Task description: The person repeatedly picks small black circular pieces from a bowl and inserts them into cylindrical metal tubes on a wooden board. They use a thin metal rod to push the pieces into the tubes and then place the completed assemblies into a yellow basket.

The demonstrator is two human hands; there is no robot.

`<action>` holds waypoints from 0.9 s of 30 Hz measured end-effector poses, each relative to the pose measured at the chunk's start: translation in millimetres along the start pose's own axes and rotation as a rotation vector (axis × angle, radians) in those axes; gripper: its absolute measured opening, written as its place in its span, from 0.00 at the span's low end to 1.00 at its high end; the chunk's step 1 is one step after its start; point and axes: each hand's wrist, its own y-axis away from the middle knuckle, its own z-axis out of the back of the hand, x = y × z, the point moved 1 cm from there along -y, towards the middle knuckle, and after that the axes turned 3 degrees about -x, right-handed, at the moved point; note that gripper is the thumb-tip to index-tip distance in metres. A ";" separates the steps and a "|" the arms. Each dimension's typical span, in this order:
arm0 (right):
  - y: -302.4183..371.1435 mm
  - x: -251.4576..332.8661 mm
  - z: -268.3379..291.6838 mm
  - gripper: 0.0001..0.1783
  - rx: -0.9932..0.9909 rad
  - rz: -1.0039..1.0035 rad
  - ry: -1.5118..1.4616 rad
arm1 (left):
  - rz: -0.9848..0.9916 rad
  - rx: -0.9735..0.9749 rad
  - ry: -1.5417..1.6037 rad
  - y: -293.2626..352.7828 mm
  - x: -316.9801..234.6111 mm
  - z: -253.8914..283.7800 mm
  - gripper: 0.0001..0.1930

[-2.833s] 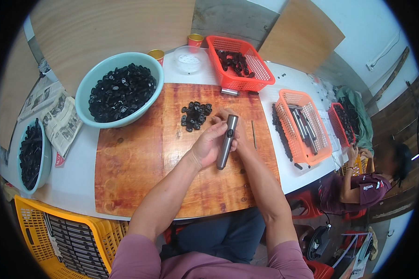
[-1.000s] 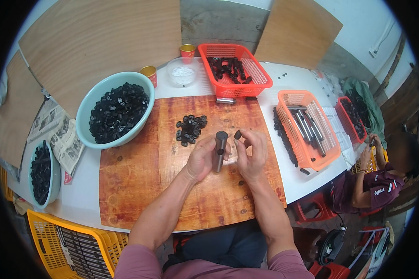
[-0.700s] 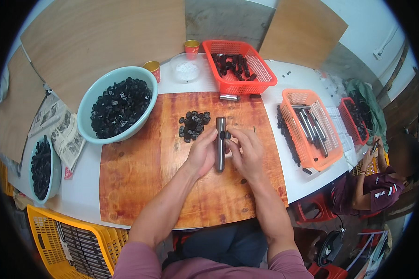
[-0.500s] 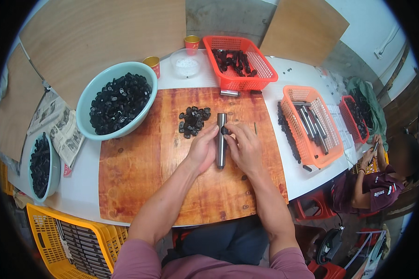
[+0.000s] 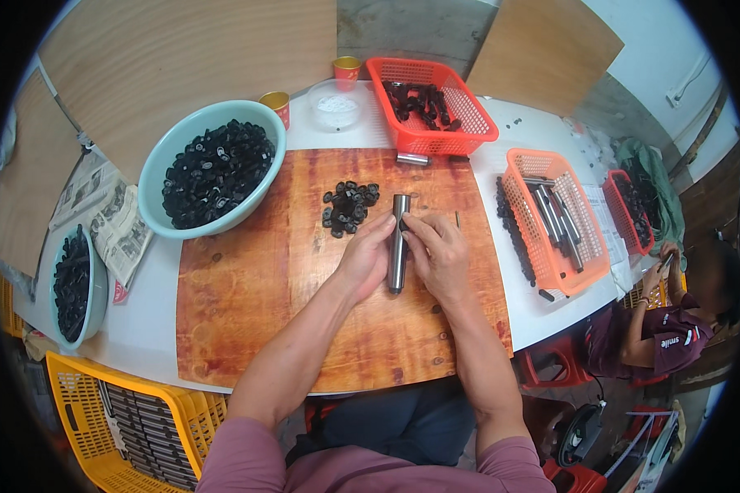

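A shiny metal tube point(image 5: 399, 261) with a dark lower end stands nearly lengthwise before me, over the wooden board point(image 5: 247, 320). My left hand point(image 5: 367, 256) is closed along its left side. From the right, my right hand point(image 5: 438, 253) pinches a small black part against the tube's upper half; the fingertips mostly cover this part. Just beyond my left hand lies a loose pile of small black oval parts point(image 5: 349, 209).
A pale green bowl point(image 5: 151, 215) of black parts stands left, a smaller bowl point(image 5: 100, 304) beyond it. Red basket point(image 5: 474, 143) and orange basket point(image 5: 582, 279) hold black pieces and metal tubes. A yellow crate point(image 5: 205, 403) sits low left. Another person point(image 5: 662, 333) works at right.
The black part between my right fingers showed more before; now the fingertips press over it, closer against the tube. The whole view has shifted slightly.
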 end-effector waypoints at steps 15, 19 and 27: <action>-0.1 1.7 -2.1 0.24 0.018 -0.400 -0.328 | 0.047 0.020 -0.088 4.6 -2.9 -2.5 0.19; 8.7 -21.0 -9.0 0.20 0.009 -0.797 -0.816 | 0.136 -0.010 -0.172 5.6 5.1 -3.3 0.16; 5.9 -18.9 -7.9 0.21 0.105 -0.989 -0.922 | 0.239 -0.023 -0.322 12.0 2.3 -8.4 0.17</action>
